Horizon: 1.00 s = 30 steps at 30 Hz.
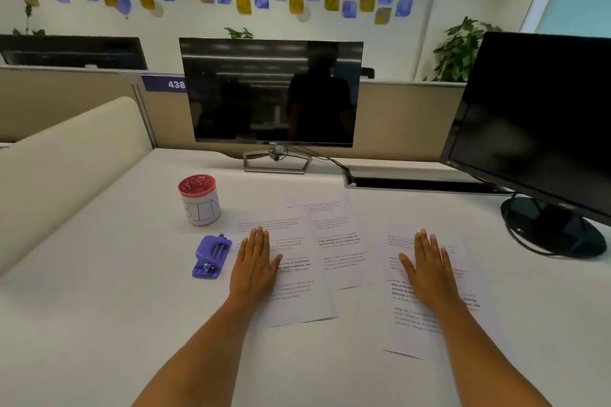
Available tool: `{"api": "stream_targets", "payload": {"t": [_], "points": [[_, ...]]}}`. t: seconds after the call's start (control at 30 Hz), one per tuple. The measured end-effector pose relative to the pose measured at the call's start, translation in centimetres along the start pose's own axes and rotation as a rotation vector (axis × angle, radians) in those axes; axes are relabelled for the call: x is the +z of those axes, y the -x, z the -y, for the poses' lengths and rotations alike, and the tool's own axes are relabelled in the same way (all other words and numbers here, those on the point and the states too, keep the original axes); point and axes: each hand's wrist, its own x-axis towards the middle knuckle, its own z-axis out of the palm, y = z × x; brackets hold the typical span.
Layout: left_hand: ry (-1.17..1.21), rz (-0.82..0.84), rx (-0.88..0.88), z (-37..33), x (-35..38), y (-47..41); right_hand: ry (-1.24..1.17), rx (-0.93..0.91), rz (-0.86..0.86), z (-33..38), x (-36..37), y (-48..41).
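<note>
Three printed sheets lie on the white desk (99, 307). My left hand (256, 261) rests flat, fingers straight, on the left sheet (294, 301). A middle sheet (337, 241) lies partly under it, further back. My right hand (428, 269) lies flat on the right sheet (420, 324). A purple hole punch (211, 256) sits just left of my left hand. Behind it stands a white cup (200, 200) with a red rim and handwritten letters.
A Dell monitor (272, 92) stands at the back centre, its screen dark. A second dark monitor (542, 129) with a round base (555, 228) takes up the right side. A cable tray (413, 182) runs between them. A beige partition (66, 155) borders the left.
</note>
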Motion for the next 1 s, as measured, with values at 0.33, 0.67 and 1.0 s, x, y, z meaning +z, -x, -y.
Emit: {"api": "stream_targets", "payload": {"t": [0.33, 0.67, 1.0], "points": [[0.116, 0.079, -0.067, -0.2, 0.7, 1.3, -0.01, 0.031, 0.116, -0.8, 1.3, 0.9], [0.136, 0.114, -0.027, -0.1, 0.4, 0.9, -0.02, 0.023, 0.104, -0.5, 1.0, 1.2], [0.195, -0.059, -0.456, -1.6, -0.8, 0.1, -0.347, 0.107, -0.097, -0.5, 0.5, 1.4]]}}
